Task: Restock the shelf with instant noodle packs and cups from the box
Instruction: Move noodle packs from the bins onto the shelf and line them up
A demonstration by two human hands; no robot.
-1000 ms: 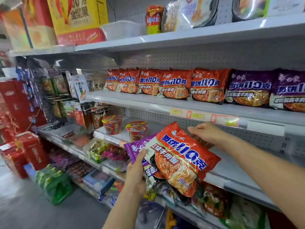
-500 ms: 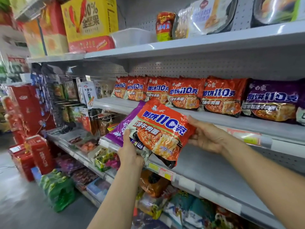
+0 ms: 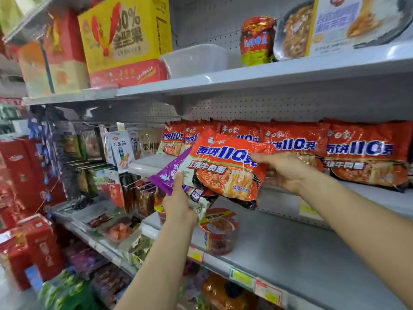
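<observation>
The person is holding two instant noodle packs up in front of the middle shelf (image 3: 368, 193). The right hand (image 3: 288, 171) is gripping the right edge of the orange-red noodle pack (image 3: 228, 166), thumb across its front, fingers behind it. The left hand (image 3: 178, 204) is pinching the lower left corner of that same pack together with a purple noodle pack (image 3: 169, 175) tucked behind it; the thumb is pressing on the front. Both packs are tilting, hanging in the air just off the shelf's front edge, not resting on it.

Behind them, a row of matching orange-red packs (image 3: 362, 153) is standing upright along the back of the middle shelf, running toward its right end. On the shelf below, near its left front edge, a red noodle cup (image 3: 220, 233) is sitting beneath the held packs. On the top shelf (image 3: 268, 74), a yellow carton (image 3: 125, 36) is standing at the left beside a clear plastic tub (image 3: 194, 61).
</observation>
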